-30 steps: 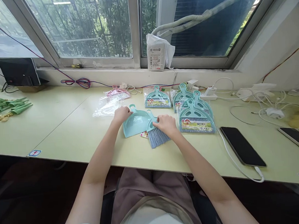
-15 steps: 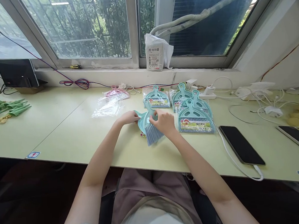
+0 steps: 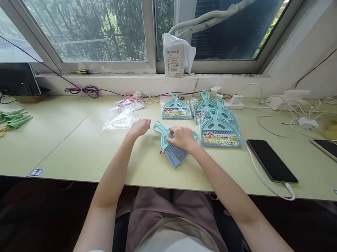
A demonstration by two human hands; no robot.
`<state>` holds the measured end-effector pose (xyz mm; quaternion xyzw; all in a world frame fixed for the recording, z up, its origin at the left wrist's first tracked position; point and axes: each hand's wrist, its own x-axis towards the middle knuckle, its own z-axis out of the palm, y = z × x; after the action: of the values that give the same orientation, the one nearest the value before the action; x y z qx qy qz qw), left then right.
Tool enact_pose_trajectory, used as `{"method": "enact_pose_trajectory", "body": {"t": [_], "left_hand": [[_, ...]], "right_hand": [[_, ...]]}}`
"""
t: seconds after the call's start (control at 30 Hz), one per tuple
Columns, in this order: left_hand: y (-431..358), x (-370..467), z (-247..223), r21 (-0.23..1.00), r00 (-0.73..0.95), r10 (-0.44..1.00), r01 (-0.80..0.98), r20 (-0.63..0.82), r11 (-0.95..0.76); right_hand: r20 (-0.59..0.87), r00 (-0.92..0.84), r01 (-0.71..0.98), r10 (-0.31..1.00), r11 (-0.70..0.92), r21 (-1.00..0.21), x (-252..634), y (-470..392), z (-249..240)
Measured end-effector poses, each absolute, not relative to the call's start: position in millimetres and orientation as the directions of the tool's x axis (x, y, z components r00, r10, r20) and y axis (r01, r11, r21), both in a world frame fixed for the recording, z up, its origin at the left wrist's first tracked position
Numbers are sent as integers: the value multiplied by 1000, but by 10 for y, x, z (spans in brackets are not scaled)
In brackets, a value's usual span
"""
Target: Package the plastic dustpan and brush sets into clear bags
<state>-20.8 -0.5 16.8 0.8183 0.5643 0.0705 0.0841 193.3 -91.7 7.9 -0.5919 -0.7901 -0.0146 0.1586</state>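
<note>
My right hand (image 3: 182, 137) is closed around a light-blue hand brush (image 3: 164, 138) with grey-blue bristles (image 3: 176, 156) pointing toward the table's front edge. A matching dustpan (image 3: 195, 135) lies under it, mostly hidden by the hand and the brush; a bit of printed label peeks out at the left. Just left of the brush handle, my left hand (image 3: 140, 128) hovers apart from it, fingers curled in and nothing visible in them. Beyond that hand lie clear plastic bags (image 3: 118, 118).
Bagged blue brush-and-dustpan sets (image 3: 220, 133) stand right and behind, with a pink set (image 3: 130, 101) at the back. A charging phone (image 3: 272, 160), its white cable and tangled cords lie to the right. Green cone-like pieces (image 3: 16, 119) and a tablet (image 3: 14, 80) are at left.
My left hand has let go of the dustpan and drawn back left. The brush has turned in my right hand, its handle now tilting to the left.
</note>
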Motion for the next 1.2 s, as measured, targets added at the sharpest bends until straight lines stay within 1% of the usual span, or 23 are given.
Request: {"method": "enact_pose_trajectory", "body": {"t": [0.03,0.17,0.23,0.33,0.4,0.47,0.57,0.63,0.77,0.87,0.93,1.0,1.07,1.1,1.13,1.2], "left_hand": [[-3,-209,156,228,330,943,917,31,-328],[-54,-135,142,403,281,959,883,-47,-239],[-80,-82,142,458,305,950,855,-66,-243],[-95,-26,139,543,364,931,789,-36,-288],[-98,-7,140,593,375,927,750,-17,-293],[-101,0,143,593,374,927,752,-23,-289],[-103,-4,134,535,369,927,797,-63,-281],[-89,-13,106,526,381,921,802,-82,-284],[-25,-28,18,573,464,881,748,-93,-333],[14,-28,-25,617,501,861,707,-91,-346],[15,-20,-27,619,490,871,695,-36,-366],[-5,-7,-7,569,455,883,699,113,-434],[-35,9,27,487,470,838,683,277,-544],[-50,18,45,460,516,797,652,314,-603],[-62,28,61,453,574,753,606,321,-654],[-79,50,81,483,670,680,508,298,-713]], "right_hand": [[276,-256,935,927,310,-173,1962,-907,88],[279,-246,934,928,304,-187,2097,-848,109],[266,-253,938,930,303,-168,2146,-820,95],[254,-290,935,922,330,-128,2154,-804,58],[257,-305,930,917,345,-125,2122,-808,37],[256,-298,930,920,340,-137,2085,-815,23],[234,-252,945,939,291,-148,2045,-817,4],[217,-227,953,949,263,-152,2030,-813,-12],[214,-214,953,953,251,-169,2009,-800,-47],[219,-224,941,950,270,-206,2016,-789,-54],[207,-229,930,951,277,-241,2029,-783,-45],[193,-224,924,955,271,-269,2041,-779,-29],[187,-212,922,959,260,-288,2045,-778,-12],[183,-208,921,961,256,-295,2045,-778,-5],[179,-207,919,962,254,-302,2044,-778,1],[167,-209,915,963,253,-313,2041,-777,8]]}}
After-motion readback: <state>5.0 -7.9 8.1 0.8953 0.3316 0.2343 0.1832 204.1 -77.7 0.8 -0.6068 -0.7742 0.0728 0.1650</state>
